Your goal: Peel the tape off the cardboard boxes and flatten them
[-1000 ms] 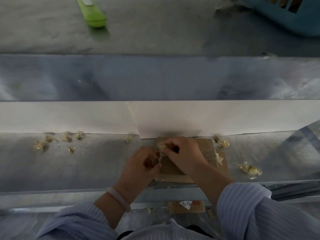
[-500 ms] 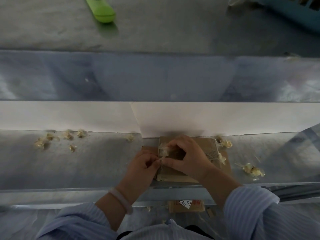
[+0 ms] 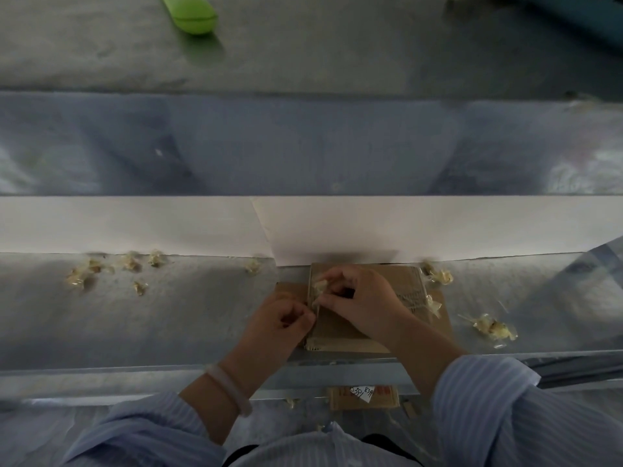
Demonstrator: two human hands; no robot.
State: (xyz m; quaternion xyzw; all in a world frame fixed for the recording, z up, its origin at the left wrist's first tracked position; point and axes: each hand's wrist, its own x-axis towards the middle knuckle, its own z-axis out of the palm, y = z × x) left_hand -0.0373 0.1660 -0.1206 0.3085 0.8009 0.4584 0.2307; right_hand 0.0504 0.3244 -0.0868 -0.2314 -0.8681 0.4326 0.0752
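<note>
A small flattened brown cardboard box (image 3: 404,281) lies on the metal bench (image 3: 168,318) near its front edge, on top of another flat cardboard piece (image 3: 441,318). My right hand (image 3: 360,301) rests on the box and pinches a crumpled strip of clear tape (image 3: 318,286) at the box's left edge. My left hand (image 3: 281,326) sits at the same edge, its fingertips pinching the lower end of that tape. Both hands hide the middle of the box.
Crumpled tape scraps lie at the left (image 3: 84,276) and right (image 3: 492,326) of the bench. White board (image 3: 135,224) stands behind the box. A green case (image 3: 192,13) lies on the far surface. Another labelled cardboard piece (image 3: 364,397) lies on the floor below.
My hands have stayed on the box's left edge, with the tape strip drawn a little farther between them. The view has tilted down slightly.
</note>
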